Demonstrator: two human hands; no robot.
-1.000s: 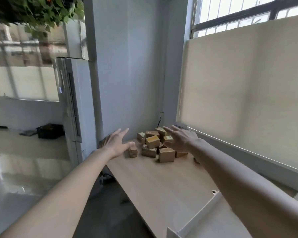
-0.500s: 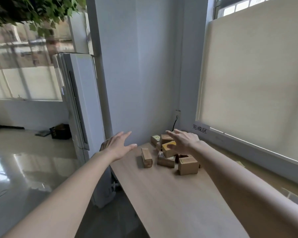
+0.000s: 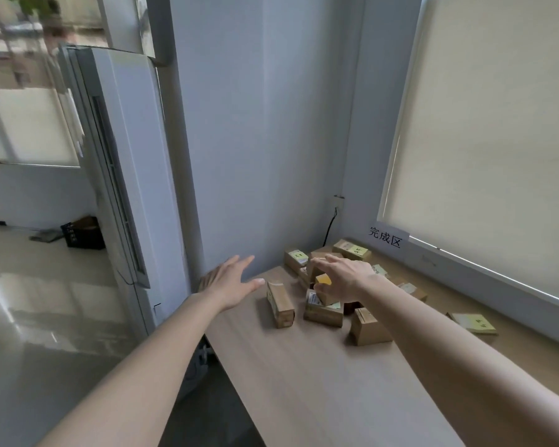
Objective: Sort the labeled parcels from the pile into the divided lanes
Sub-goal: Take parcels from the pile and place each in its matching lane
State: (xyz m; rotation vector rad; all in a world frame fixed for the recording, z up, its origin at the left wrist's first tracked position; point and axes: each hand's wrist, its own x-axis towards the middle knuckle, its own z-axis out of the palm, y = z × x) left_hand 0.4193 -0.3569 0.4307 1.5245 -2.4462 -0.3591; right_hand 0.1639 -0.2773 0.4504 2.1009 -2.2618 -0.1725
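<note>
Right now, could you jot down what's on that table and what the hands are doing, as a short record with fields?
place: wooden table in a corner, by a window blind
parcels: pile of small cardboard boxes, several with green or white labels
apart from pile: one box on the left, one flat parcel on the right
sign: white card with printed characters, on the sill
left hand: open, over the table edge, holding nothing
right hand: grips a yellow-topped box in the pile
lanes: not in view

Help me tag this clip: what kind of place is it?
Likely an indoor office-type room set up for parcel sorting: a wooden table in a corner holds small cardboard parcels, beside a blind-covered window and a standing air conditioner.
</note>
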